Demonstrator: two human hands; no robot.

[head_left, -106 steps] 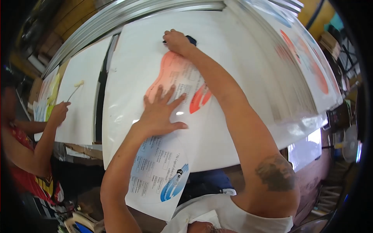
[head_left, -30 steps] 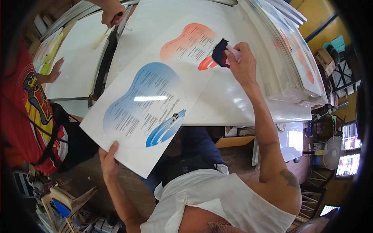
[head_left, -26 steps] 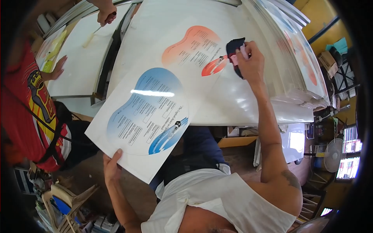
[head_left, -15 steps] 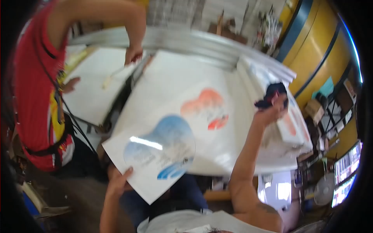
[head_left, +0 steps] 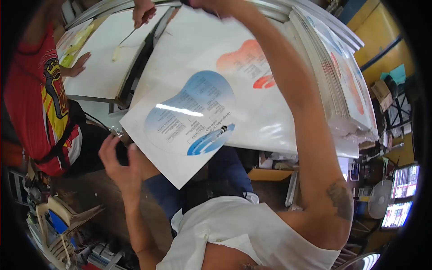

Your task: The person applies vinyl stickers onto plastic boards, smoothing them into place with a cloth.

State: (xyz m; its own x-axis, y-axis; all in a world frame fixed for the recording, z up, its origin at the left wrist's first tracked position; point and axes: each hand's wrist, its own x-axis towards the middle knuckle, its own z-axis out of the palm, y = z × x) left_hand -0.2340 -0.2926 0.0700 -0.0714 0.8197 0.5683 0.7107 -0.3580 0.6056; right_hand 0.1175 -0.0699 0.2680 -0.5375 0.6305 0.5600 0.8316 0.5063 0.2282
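Observation:
A glossy white sheet (head_left: 173,166) with a blue rounded print and small text lies at the table's near edge, one corner sticking out past it. My left hand (head_left: 119,162) is just off the sheet's left side, fingers apart and holding nothing. My right hand (head_left: 220,6) reaches across to the far side of the table, blurred and partly cut off by the top of the view. A dark cloth (head_left: 198,6) shows at its fingers. Under my right forearm lies a sheet with an orange print (head_left: 245,60), partly covered by the blue-printed one.
A thick stack of printed sheets (head_left: 324,67) stands at the table's right. On the left, a co-worker in a red shirt (head_left: 27,90) holds a thin tool (head_left: 126,38) over a white board (head_left: 103,67). A chair (head_left: 58,216) stands at lower left, a fan (head_left: 380,198) at right.
My left hand has let go of the blue-printed sheet and opened. My right hand has swung with the dark cloth from the stack at right to the table's far side.

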